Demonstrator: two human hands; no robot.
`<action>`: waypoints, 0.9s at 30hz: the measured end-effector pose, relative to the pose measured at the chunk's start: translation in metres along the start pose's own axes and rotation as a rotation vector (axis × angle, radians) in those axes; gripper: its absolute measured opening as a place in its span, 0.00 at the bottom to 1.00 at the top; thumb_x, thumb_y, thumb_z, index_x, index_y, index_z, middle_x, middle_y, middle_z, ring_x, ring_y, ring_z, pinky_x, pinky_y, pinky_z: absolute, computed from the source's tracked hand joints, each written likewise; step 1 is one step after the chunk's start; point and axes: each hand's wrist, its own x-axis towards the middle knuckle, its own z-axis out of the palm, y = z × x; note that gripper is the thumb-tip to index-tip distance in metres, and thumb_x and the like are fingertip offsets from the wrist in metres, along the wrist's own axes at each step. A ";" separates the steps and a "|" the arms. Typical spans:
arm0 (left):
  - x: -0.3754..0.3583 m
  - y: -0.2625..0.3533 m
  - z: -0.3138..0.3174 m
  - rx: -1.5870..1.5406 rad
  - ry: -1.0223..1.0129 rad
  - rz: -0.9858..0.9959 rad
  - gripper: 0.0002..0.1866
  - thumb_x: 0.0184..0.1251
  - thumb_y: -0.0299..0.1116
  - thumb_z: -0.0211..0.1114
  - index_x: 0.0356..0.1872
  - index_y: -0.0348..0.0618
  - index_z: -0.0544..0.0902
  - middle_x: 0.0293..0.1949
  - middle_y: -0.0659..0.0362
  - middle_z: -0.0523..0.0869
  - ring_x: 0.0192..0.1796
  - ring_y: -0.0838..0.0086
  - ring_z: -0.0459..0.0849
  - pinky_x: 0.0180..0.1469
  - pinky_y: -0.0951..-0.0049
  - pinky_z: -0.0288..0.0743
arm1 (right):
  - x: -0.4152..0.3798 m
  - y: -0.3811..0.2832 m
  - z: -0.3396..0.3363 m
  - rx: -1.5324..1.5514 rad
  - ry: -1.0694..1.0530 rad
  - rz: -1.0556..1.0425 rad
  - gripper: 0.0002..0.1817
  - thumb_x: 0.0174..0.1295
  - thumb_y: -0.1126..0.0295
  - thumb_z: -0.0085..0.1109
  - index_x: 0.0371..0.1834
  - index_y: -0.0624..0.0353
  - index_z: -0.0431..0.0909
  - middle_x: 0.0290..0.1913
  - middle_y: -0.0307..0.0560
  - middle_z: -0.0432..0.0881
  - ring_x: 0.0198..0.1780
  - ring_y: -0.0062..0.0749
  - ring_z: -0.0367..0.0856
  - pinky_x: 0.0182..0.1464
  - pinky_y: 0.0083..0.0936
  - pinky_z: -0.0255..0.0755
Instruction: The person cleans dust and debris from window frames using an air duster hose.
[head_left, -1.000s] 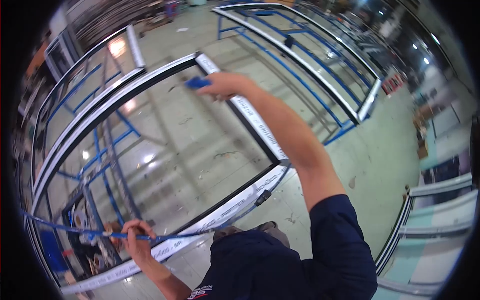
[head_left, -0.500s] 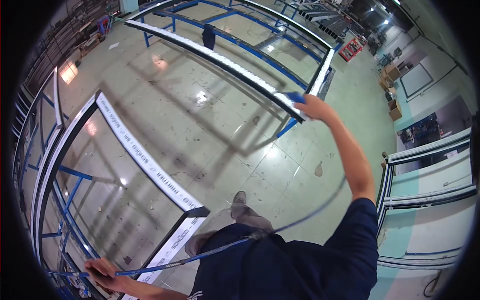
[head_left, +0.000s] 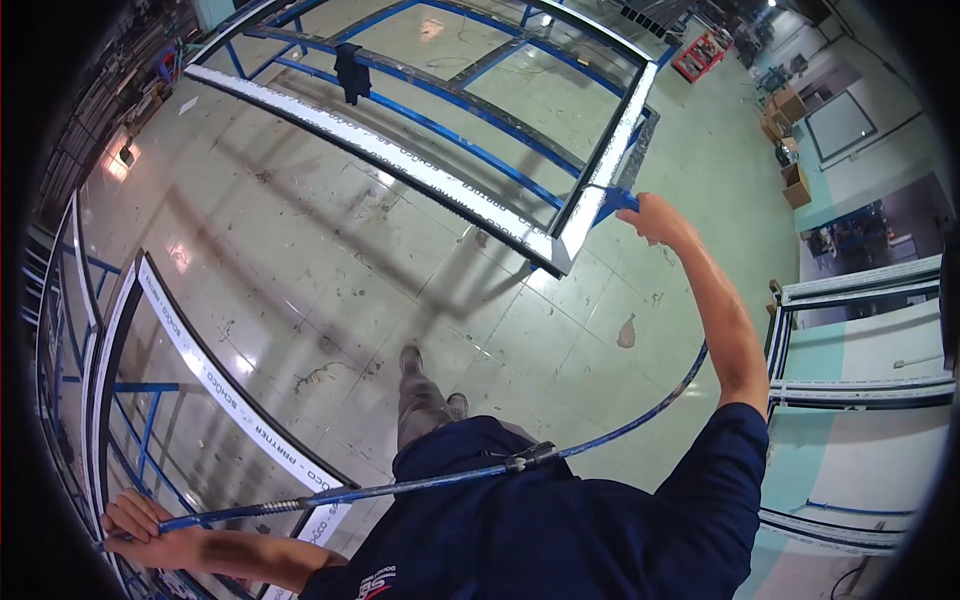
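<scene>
Beside the near corner of the far frame, the right hand grasps a blue tool. The left hand is closed around a blue hose, which crosses before the torso.

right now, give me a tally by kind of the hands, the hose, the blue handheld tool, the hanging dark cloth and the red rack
Hands: 2 (left hand, right hand)
Hose: 1
Blue tool: 1
Dark cloth: 1
Red rack: 1
Total: 6
</scene>
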 end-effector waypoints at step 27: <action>0.177 -0.305 0.161 -0.037 -0.178 -0.099 0.31 0.74 0.60 0.43 0.27 0.41 0.77 0.13 0.64 0.61 0.16 0.78 0.58 0.22 0.76 0.52 | 0.180 -0.086 0.007 0.297 -0.526 -0.106 0.22 0.67 0.52 0.60 0.42 0.64 0.78 0.25 0.43 0.80 0.22 0.27 0.78 0.23 0.25 0.72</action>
